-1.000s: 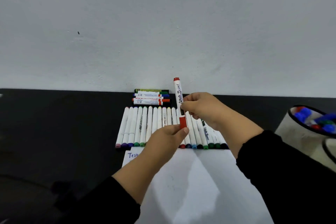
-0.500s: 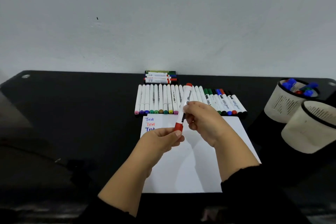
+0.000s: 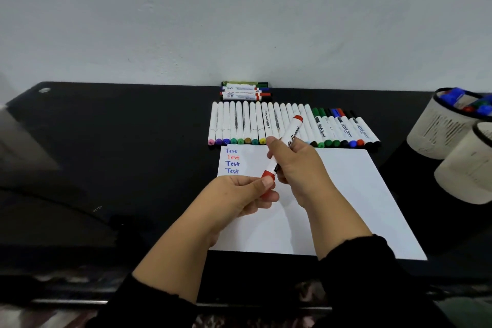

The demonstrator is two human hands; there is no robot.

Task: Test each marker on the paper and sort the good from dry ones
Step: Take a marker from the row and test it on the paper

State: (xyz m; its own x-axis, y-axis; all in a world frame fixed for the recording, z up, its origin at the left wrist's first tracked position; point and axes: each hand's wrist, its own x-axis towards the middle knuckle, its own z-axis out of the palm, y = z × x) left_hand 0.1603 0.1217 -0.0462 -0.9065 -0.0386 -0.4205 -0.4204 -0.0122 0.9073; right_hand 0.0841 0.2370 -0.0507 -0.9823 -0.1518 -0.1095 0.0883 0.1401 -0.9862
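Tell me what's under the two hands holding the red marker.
Under the left hand and right hand, which hold the red marker, lies the white paper with four handwritten "Test" lines. The hands and forearms cover part of the sheet, so any marks there can't be seen.

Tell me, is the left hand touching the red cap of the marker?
Touching. The head view shows the left hand pinching the red cap of the marker.

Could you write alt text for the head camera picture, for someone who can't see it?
Two hands hold a red marker over white paper: the left hand pinches its cap, the right hand grips its barrel. A row of markers lies behind.
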